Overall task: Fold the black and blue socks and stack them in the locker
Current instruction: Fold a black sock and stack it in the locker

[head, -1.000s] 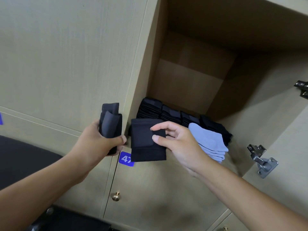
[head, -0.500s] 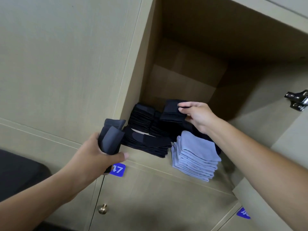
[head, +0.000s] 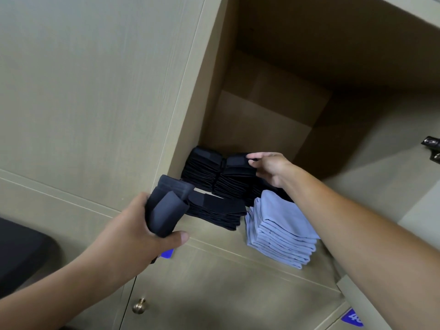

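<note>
Right hand (head: pixel 269 169) pinching folded black sock (head: pixel 239 163) atop rear stack, frame centre. Left hand (head: pixel 142 225) gripping dark sock bundle (head: pixel 166 208), lower left, nearer front stack (head: pixel 219 211).

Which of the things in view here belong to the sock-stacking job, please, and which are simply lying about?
Part of the job:
- folded dark sock in the left hand
- black sock the right hand holds on a rear stack
- front black stack
- blue sock stack
- locker

Just there:
- brass knob
- door hinge
- blue number tag
</note>
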A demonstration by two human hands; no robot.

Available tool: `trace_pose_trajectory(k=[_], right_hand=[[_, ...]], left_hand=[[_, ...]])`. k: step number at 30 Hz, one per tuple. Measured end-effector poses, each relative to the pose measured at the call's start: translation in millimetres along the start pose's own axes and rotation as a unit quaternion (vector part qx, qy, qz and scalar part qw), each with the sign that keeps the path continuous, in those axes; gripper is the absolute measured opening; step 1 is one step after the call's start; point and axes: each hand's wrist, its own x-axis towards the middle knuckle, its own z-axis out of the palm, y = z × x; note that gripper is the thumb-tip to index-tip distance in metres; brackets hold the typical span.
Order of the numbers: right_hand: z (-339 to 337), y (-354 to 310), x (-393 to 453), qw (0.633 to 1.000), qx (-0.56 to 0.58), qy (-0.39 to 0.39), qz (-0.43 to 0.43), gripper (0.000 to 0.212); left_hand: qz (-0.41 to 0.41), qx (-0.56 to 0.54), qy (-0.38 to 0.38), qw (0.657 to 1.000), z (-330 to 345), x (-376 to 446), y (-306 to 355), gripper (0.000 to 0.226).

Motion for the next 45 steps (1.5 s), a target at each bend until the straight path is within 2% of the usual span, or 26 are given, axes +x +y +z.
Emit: trace_pose_trajectory(k=[5,10,14,18,26,33,36,38,40,42,45], right_hand=[[4.2,2.2,6.9,1.0,0.004,-0.026,0.013,0.031],[8.2,5.6,9.4,0.999,-0.046,-0.005,0.006,0.025],[10.7,3.4,8.5,0.993,-0.114,0.036,-0.019,0.012],[10.7,-6.1,1.3,0.983,-0.169,0.053,-0.042,0.02],[31.9,-13.2,-51.9,0.978,-0.145,0.033,-0.147,0.023],[70.4,-1.4,-158.0,0.984,-0.066,-0.068,-0.153,0.019],[75.0,3.2,-197.1,0.987,0.01,-0.132,-0.091,0.038],[74.1,1.7,-215.4,0.981,0.034,-0.185,-0.051,0.055],[70.9,-2.0,-228.0,0.973,0.059,-0.22,-0.027,0.061],[65.7,-3.6,-235.7,0.964,0.064,-0.255,-0.037,0.058],[56.9,0.4,-238.5,0.95,0.028,-0.304,-0.072,0.037]], left_hand=[[0.0,0.009,-0.007,1.0,-0.5,0.7,-0.5,0.049],[0.0,0.004,-0.008,1.0,-1.3,1.5,-0.3,0.048],[0.007,0.007,-0.009,1.0,-1.5,1.8,-0.6,0.048],[-0.001,0.017,-0.033,0.999,-3.8,2.3,-3.4,0.051],[0.005,-0.022,-0.066,0.998,-6.5,-4.5,1.0,0.054],[0.019,-0.075,-0.089,0.993,-11.9,-16.0,18.7,0.065],[0.017,-0.096,-0.111,0.989,-14.4,-21.6,24.9,0.073],[0.017,-0.103,-0.13,0.986,-16.3,-23.7,24.9,0.086],[0.01,-0.099,-0.146,0.984,-17.8,-24.9,23.8,0.098],[0.012,-0.088,-0.158,0.983,-18.4,-24.3,21.7,0.111],[0.026,-0.068,-0.17,0.983,-17.5,-19.6,14.5,0.145]])
